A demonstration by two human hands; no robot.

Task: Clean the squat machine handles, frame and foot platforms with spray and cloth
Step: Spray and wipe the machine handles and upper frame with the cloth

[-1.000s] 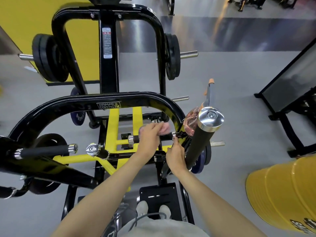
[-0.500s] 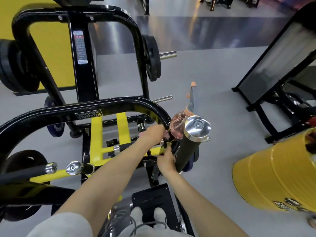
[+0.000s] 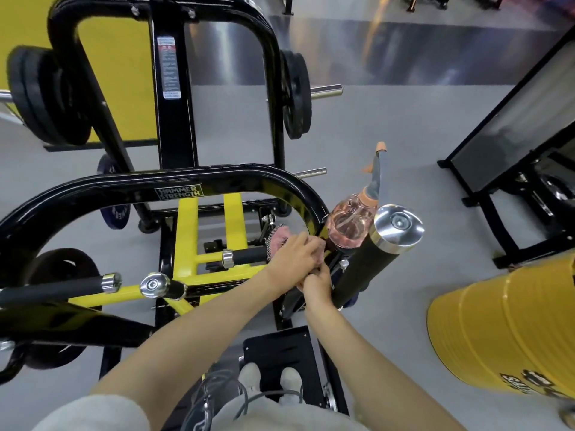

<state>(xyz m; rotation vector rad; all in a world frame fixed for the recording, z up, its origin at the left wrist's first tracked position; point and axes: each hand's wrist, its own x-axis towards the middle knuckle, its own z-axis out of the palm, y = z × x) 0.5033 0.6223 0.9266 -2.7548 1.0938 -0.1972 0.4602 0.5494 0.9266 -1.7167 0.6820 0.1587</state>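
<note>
Short black handle [image 3: 249, 256]: long axis level, running left from the curved black frame [image 3: 298, 194]. Pink cloth [image 3: 278, 241]: bunched on its frame end, clenched in the left hand [image 3: 295, 255], the nearer one. Right hand [image 3: 315, 286]: just below, fingers curled; grip unclear. Spray bottle [image 3: 350, 227]: perched beside the frame.

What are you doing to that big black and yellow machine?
A person is cleaning a gym squat machine. The left hand presses a pink cloth onto a short black handle, and the right hand rests just below it. A pink spray bottle sits beside the hands.
</note>
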